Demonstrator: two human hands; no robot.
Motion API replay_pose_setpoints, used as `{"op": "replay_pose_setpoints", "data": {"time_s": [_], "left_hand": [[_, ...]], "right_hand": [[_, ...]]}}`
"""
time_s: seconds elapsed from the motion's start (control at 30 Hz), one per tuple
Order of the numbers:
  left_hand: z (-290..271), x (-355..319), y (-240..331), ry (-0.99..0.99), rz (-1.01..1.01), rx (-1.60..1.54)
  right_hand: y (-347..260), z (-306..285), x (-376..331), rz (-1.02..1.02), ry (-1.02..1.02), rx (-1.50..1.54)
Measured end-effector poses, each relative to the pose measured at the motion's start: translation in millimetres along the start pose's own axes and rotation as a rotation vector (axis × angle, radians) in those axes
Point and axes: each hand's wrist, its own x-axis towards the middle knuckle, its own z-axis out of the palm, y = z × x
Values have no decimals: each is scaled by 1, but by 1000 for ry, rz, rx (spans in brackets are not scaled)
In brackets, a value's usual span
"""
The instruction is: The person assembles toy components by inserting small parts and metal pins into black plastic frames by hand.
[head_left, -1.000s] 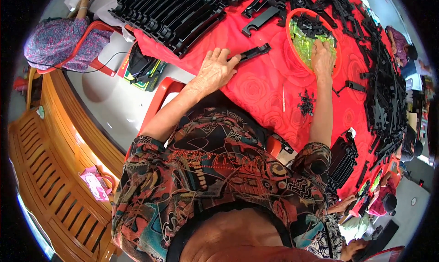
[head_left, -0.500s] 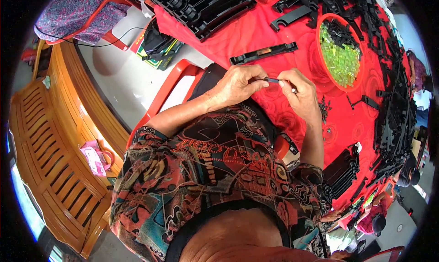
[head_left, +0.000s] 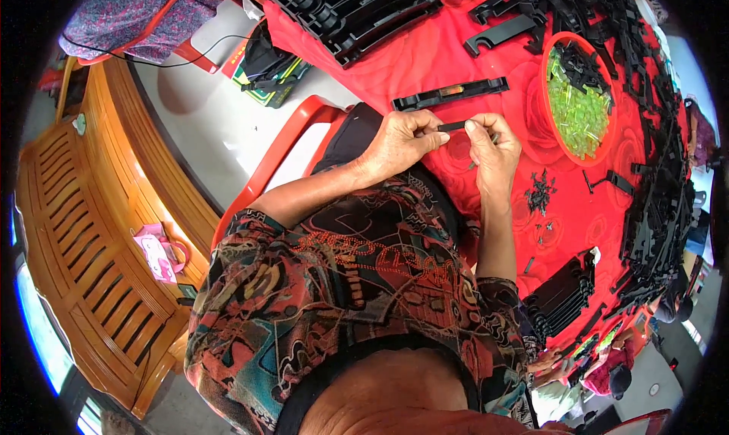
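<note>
Between my two hands, a small black plastic strip (head_left: pixel 453 126) is held at its ends, over the near edge of the red cloth. My left hand (head_left: pixel 399 145) pinches one end between thumb and fingers. At the other end, my right hand (head_left: pixel 495 152) is closed with thumb and fingertips on the strip; a thin greyish piece shows between its curled fingers, too small to name. Just beyond the hands lies a long black plastic bar (head_left: pixel 449 93) with a yellowish insert at its middle. A heap of tiny black parts (head_left: pixel 540 192) lies right of my right hand.
An orange-rimmed basket (head_left: pixel 545 105) holds yellow-green clear tubes and black parts. Black bars stand in rows (head_left: pixel 357 17) at the far left and in a stack (head_left: pixel 563 291) at near right. Loose black pieces (head_left: pixel 659 207) crowd the right edge. A red chair (head_left: pixel 266 165) stands left.
My right hand has turned and its fingers have shifted on the strip, showing more of it. The view has moved slightly, so the table things sit a little further right and lower.
</note>
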Motion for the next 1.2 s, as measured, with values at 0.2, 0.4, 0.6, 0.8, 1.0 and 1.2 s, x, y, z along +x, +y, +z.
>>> {"op": "replay_pose_setpoints", "data": {"time_s": [0.2,0.4,0.6,0.8,1.0,1.2], "left_hand": [[-17,1,2,263,680,864],[-26,9,-6,233,671,1060],[-29,12,-19,213,676,1071],[-25,17,-15,172,679,1059],[-20,28,-10,63,654,1279],[-24,45,-21,24,649,1220]], "right_hand": [[-10,1,34,75,195,-94],[20,1,59,-139,186,-273],[27,6,61,-160,210,-347],[33,6,64,-225,303,-579],[29,13,61,-280,332,-676],[29,13,63,-278,354,-728]]}}
